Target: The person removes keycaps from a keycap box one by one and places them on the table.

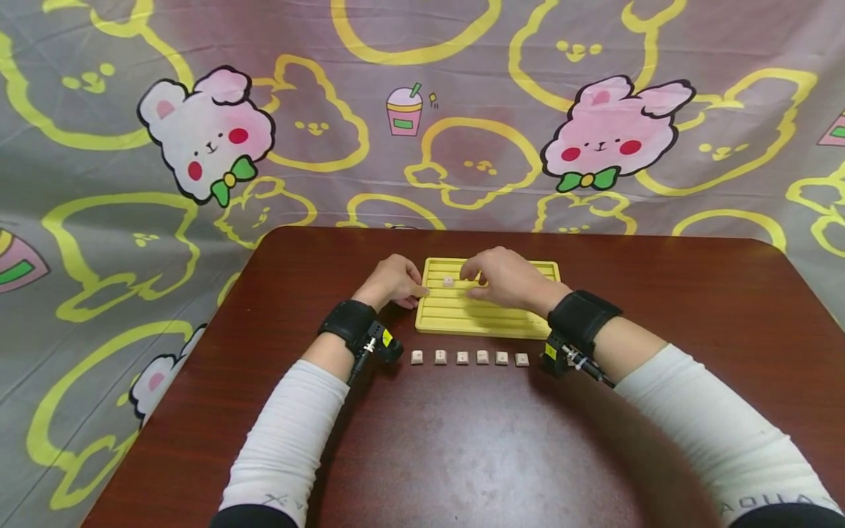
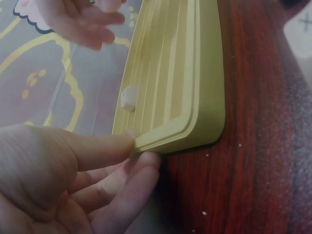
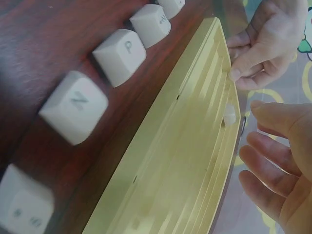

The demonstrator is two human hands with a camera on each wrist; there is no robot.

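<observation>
A yellow ridged tray lies on the table, its long grooves running left to right. My left hand pinches the tray's left edge, thumb on the rim and fingers against the outer side. One white keycap sits in an upper groove near that edge. Over the tray, just right of this keycap, hovers my right hand. Its fingers are apart and loosely bent, with nothing between them in the right wrist view.
A row of several white keycaps lies on the brown table along the tray's near side. One keycap bears a letter N, another keycap a P. A patterned cloth hangs behind the table.
</observation>
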